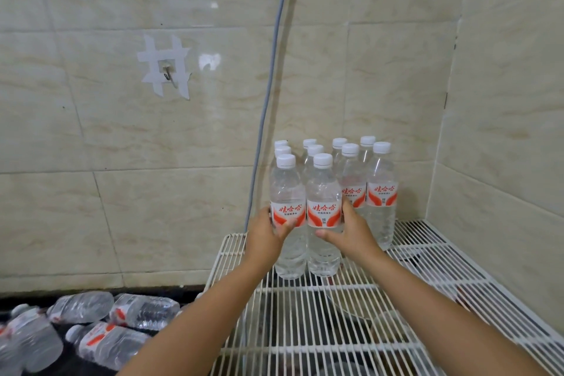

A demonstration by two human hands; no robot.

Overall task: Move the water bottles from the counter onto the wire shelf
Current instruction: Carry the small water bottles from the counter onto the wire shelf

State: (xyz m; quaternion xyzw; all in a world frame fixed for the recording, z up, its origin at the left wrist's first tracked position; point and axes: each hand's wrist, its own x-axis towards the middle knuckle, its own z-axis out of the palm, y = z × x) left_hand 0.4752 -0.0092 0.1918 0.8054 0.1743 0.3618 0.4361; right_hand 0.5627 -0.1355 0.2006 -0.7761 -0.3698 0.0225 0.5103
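Several clear water bottles with white caps and red-and-white labels stand upright in rows at the back of the white wire shelf (335, 330). My left hand (265, 235) grips the front left bottle (288, 192) at its label. My right hand (351, 235) grips the front right bottle (323, 192) beside it. Both bottles stand on the shelf, touching each other. Several more bottles (91, 323) lie on their sides on the dark counter (67, 366) at the lower left.
Beige tiled walls meet in a corner behind the shelf. A grey cable (268, 85) runs down the wall to the shelf's back left. A taped hook (166, 72) sits on the left wall. Dark items show dimly under the shelf wires.
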